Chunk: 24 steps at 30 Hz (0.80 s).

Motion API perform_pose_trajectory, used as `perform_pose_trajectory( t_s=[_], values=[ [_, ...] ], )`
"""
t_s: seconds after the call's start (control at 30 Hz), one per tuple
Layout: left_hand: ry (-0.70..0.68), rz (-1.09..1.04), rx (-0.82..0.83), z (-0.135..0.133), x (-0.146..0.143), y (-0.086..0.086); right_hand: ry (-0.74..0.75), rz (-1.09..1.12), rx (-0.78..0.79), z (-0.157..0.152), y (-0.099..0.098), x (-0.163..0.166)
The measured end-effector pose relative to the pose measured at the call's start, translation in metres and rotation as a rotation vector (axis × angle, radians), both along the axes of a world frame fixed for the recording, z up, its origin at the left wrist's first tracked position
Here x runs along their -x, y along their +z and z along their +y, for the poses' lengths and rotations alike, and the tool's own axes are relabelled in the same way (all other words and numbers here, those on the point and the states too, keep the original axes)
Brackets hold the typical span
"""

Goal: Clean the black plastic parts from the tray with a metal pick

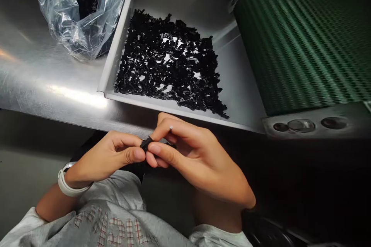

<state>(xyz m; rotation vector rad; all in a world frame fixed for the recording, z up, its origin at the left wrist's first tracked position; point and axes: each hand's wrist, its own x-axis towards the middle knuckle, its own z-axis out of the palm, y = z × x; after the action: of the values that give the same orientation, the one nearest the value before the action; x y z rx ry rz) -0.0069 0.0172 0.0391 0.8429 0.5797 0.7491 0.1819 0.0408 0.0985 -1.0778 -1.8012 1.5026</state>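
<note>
Between my two hands is a small black plastic part (pixel 146 144), held in front of the tray's near edge. My left hand (pixel 116 154) pinches its left side with thumb and forefinger. From the right, my right hand (pixel 188 150) grips the same part between thumb and forefinger, its other fingers curled below. Something dark shows behind the right thumb, too hidden to make out. Just beyond my hands, a pile of small black plastic parts (pixel 174 61) lies spread in a white tray (pixel 243 85).
A clear plastic bag (pixel 84 27) with dark contents stands left of the tray on a metal table (pixel 43 61). To the right, a green ribbed conveyor belt (pixel 304 46) slopes beside the tray, with a metal bracket (pixel 313 123) at its near end.
</note>
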Motion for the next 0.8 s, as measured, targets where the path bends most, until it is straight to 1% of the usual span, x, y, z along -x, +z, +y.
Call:
perform_pose_trajectory(
  t_s=[0.07, 0.2, 0.33, 0.4, 0.5, 0.6, 0.7, 0.8],
  values=[
    [0.004, -0.034, -0.004, 0.001, -0.001, -0.001, 0.007, 0.033, 0.047, -0.001, -0.001, 0.000],
    [0.013, -0.046, -0.003, 0.001, -0.001, -0.002, -0.047, 0.084, -0.006, -0.004, -0.008, 0.002],
    [0.010, -0.051, -0.005, 0.001, 0.000, -0.004, -0.058, 0.064, 0.000, -0.005, -0.009, 0.004],
    [0.015, -0.070, 0.007, 0.000, 0.001, -0.005, -0.083, 0.062, -0.053, -0.005, -0.010, 0.003],
    [0.028, -0.117, 0.083, 0.000, 0.001, -0.003, -0.168, 0.061, -0.140, -0.006, -0.015, -0.002],
    [0.030, -0.201, 0.176, 0.002, -0.002, -0.002, -0.224, 0.053, -0.157, -0.009, -0.022, -0.006],
    [0.028, -0.283, 0.247, 0.002, -0.004, -0.004, -0.231, 0.087, -0.111, -0.011, -0.028, -0.006],
    [0.040, -0.314, 0.288, 0.002, -0.005, -0.006, -0.177, 0.162, -0.036, -0.011, -0.029, -0.005]
  ],
)
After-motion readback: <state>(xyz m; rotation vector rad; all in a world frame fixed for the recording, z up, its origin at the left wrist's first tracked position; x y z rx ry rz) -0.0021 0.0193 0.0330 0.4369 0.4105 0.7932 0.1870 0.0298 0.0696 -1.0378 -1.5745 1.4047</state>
